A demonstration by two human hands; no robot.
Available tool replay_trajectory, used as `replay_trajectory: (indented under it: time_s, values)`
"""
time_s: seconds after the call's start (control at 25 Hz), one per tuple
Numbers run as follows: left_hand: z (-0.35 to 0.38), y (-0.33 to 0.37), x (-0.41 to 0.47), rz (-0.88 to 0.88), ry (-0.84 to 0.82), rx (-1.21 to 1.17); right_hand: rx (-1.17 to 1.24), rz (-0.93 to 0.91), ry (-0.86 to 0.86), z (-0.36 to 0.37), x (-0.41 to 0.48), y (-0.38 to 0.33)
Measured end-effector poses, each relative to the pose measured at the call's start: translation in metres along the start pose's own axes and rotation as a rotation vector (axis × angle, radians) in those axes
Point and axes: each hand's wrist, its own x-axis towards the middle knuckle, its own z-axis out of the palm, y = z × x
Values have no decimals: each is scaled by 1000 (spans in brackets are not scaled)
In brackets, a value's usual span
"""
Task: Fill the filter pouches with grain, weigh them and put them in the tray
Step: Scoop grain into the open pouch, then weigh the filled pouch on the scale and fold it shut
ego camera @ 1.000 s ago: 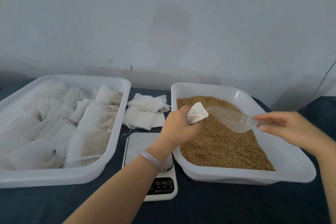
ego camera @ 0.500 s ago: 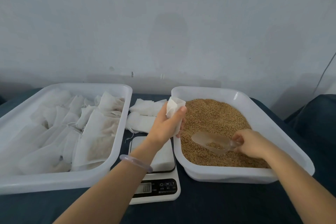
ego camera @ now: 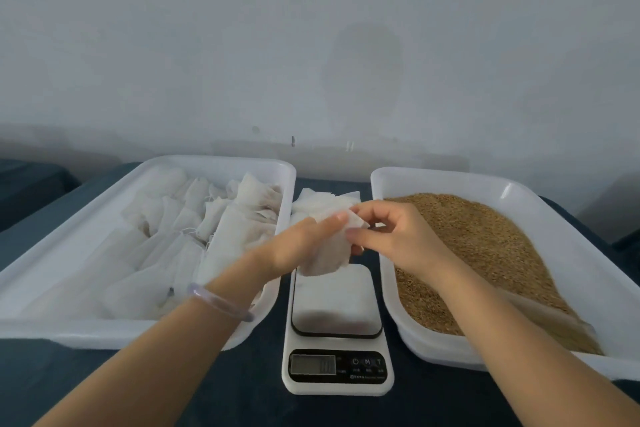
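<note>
My left hand (ego camera: 304, 243) grips a white filter pouch (ego camera: 329, 253) just above the far edge of the white kitchen scale (ego camera: 336, 319). My right hand (ego camera: 391, 236) pinches the pouch's top edge with fingertips. A white tray (ego camera: 104, 333) on the left holds several filled pouches. On the right, a white tray (ego camera: 391, 180) holds brown grain (ego camera: 485, 246). A clear plastic scoop (ego camera: 540, 315) lies on the grain near the tray's front, partly behind my right forearm.
A small pile of empty pouches (ego camera: 322, 201) lies on the dark cloth (ego camera: 242, 392) between the two trays, behind the scale. A pale wall rises right behind the trays.
My right hand has let go of the scoop, left it on the grain, and moved left to the pouch. My left hand carried the pouch from the grain tray over to the scale.
</note>
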Motion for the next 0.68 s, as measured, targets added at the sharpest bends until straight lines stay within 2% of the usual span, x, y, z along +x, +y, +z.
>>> replay_trajectory:
  time_s: [0.08,0.12,0.28,0.36,0.48,0.68]
  values:
    - [-13,-4,-7,-8,139,354,-118,-2,20,9,4,8]
    - [-16,-5,-10,-10,169,451,-171,7,32,13,5,13]
    - [-17,-12,-10,-87,174,869,-369,97,-61,20,8,25]
    - [-17,-13,-8,-93,178,894,-449,169,-101,19,8,30]
    - [-16,-15,-11,-97,172,851,-563,160,-111,21,7,37]
    - [-12,-17,-10,-161,134,933,-584,145,-152,23,4,37]
